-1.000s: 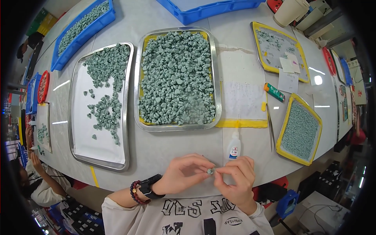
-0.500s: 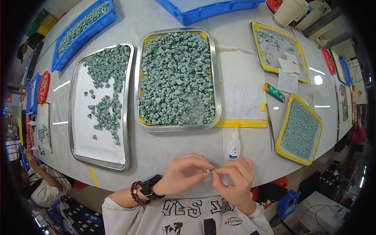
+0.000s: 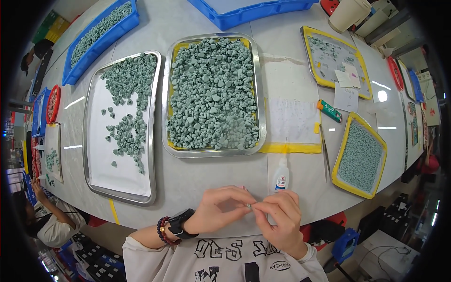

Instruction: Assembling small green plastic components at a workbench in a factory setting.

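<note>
My left hand [image 3: 217,210] and my right hand [image 3: 278,220] meet at the table's near edge, in front of my shirt. Between the left thumb and fingers is pinched a small grey-green stone piece [image 3: 249,205], mostly covered by fingertips. The right thumb and forefinger press together against its right side; whether they grip anything besides it is hidden. Just beyond the right hand stands a white squeeze bottle [image 3: 281,176] with a thin nozzle. Farther off, a metal tray [image 3: 166,105] is heaped with similar grey-green pieces.
To the left lies a metal tray [image 3: 101,155] with white paper and scattered pieces. Tweezers [image 3: 325,149], a green-orange cutter [image 3: 330,111] and a yellow-rimmed tray [image 3: 336,175] sit right. Blue bins [image 3: 134,21] stand behind. A co-worker's arm [image 3: 47,202] shows at far left.
The right fingertips have shifted slightly left and closed over the stone piece, so less of it shows. The left hand stays nearly where it was.
</note>
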`<state>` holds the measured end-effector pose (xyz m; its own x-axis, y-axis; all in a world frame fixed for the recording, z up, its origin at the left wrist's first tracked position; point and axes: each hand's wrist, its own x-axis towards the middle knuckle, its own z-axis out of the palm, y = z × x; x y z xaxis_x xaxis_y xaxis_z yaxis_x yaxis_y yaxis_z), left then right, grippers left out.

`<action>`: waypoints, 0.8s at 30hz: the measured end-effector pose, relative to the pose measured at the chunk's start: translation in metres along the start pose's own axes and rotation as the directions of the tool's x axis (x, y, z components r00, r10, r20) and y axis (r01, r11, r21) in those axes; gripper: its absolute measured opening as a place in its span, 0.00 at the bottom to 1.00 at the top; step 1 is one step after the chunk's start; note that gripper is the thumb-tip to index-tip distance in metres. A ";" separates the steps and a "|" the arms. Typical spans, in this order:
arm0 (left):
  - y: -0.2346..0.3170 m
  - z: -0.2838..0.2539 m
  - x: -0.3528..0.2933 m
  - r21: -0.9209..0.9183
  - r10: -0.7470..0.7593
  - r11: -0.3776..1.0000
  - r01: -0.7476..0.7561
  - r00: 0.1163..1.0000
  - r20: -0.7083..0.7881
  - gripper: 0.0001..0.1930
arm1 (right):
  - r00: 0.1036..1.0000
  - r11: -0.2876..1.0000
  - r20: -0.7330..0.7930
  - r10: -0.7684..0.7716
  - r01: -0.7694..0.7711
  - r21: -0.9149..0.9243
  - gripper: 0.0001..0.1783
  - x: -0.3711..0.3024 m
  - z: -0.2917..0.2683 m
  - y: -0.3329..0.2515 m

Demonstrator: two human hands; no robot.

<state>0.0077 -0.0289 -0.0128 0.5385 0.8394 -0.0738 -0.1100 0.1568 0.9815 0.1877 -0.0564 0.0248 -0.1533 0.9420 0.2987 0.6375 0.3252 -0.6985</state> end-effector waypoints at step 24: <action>0.004 -0.010 0.006 -0.548 -0.362 0.692 0.470 0.883 0.300 0.14 | 0.992 0.995 0.083 -0.098 0.095 0.033 0.15 0.012 -0.016 0.009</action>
<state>0.0020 -0.0183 -0.0111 0.7660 0.5278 -0.3670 -0.2805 0.7881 0.5480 0.2039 -0.0434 0.0325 -0.2773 0.9094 0.3101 0.5947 0.4159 -0.6880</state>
